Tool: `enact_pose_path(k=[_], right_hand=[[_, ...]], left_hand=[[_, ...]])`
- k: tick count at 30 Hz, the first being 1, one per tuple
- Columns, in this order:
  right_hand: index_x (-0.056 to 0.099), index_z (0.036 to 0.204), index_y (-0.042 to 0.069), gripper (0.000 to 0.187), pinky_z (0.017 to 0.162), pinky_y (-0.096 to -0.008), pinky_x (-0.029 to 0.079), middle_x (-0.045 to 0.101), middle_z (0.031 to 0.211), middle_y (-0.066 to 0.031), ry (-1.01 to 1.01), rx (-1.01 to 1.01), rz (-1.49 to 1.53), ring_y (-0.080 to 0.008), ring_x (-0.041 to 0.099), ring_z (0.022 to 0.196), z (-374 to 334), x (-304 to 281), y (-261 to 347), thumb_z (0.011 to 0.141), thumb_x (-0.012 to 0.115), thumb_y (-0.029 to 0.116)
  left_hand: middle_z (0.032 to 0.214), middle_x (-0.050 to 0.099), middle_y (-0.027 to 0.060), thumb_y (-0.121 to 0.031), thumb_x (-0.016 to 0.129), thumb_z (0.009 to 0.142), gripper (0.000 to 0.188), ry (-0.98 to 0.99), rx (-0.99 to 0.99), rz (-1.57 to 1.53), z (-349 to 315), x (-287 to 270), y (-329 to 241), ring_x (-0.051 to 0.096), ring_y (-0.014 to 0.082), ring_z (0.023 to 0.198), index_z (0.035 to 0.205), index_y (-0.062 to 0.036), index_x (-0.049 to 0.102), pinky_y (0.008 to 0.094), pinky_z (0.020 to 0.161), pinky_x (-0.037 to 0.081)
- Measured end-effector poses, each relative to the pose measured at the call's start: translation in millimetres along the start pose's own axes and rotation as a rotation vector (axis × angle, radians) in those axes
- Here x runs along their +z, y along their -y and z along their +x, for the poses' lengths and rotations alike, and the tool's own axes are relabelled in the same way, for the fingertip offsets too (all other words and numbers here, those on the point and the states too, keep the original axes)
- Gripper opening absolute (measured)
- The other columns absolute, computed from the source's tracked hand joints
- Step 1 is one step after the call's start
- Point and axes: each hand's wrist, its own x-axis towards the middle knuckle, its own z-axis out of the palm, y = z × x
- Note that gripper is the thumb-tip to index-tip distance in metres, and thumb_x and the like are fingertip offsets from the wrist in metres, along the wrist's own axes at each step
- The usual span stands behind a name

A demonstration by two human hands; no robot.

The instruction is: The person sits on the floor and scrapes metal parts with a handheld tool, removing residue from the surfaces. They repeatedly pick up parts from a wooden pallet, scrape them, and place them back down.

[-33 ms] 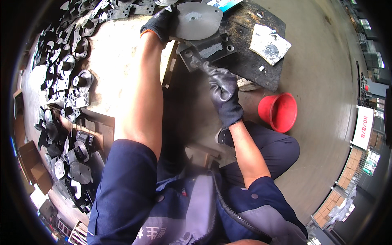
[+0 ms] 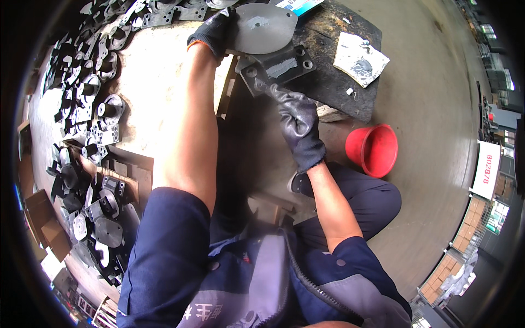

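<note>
A dark metal bracket (image 2: 281, 67) with a rounded grey disc (image 2: 262, 33) stands at the top centre, its flat base toward me. Grey paste is smeared on the base between its bolt holes, and a smaller smear marks the disc. My left hand (image 2: 214, 31), in a dark glove, is closed on the disc's left edge; its fingertips are partly hidden. My right hand (image 2: 299, 117), also gloved, has its index finger stretched to the base's near left corner. Its other fingers are curled in, and whatever they may hold is hidden.
Under the bracket is a worn black board (image 2: 350, 101), carrying a white pad (image 2: 361, 59) with grey paste. A red bucket (image 2: 372, 150) stands on the floor at right. Many similar brackets (image 2: 112, 106) crowd the pale tabletop (image 2: 147, 82); more lie lower left.
My right index fingertip has shifted very slightly left along the bracket's base. My left hand and the bracket have hardly moved.
</note>
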Motion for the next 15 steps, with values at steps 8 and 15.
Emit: enact_pose_path(k=[8,15], right_hand=[[0.063,0.103,0.0,0.026,0.067,-0.024,0.049,0.065,0.095,-0.0112,-0.24,-0.062,-0.073,-0.0157,0.061,0.079,4.9,-16.8,-32.2,0.08,0.054,-0.008],[0.064,0.096,-0.003,0.024,0.059,-0.0238,0.048,0.065,0.085,-0.0125,-0.253,-0.191,-0.131,-0.0153,0.06,0.071,9.8,-11.5,-33.5,0.078,0.05,-0.013]], left_hand=[[0.075,0.055,0.0008,-0.04,0.049,0.089,0.032,-0.003,-0.085,0.246,-6.3,-2.9,-16.2,0.045,0.0114,0.065,0.093,-0.0098,0.059,0.0288,0.059,0.039],[0.074,0.055,0.0001,-0.039,0.053,0.087,0.031,0.003,-0.1,0.144,-5.3,-3.0,-13.4,0.044,0.0103,0.063,0.092,-0.0088,0.06,0.026,0.056,0.038]])
